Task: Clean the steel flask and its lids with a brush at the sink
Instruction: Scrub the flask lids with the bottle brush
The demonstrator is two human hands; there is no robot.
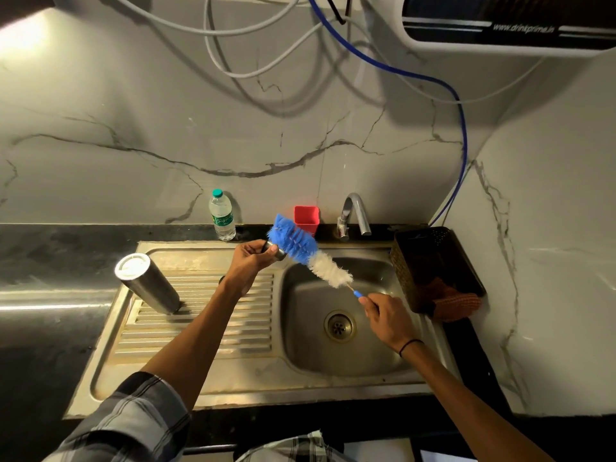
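The steel flask [146, 283] stands on the ribbed drainboard at the left, its round end toward me. My left hand [248, 260] grips a small steel lid [279, 253] above the drainboard's right edge. My right hand [386, 315] holds the thin blue handle of a bottle brush [308, 251] over the sink basin [300, 331]. The brush's blue bristles lie against the lid; its white bristles trail toward my right hand.
A plastic water bottle [221, 215] and a red cup [306, 219] stand at the back wall. The tap [355, 213] rises behind the basin. A dark basket [433, 266] with an orange scrubber [458, 305] sits at the right. Hoses hang overhead.
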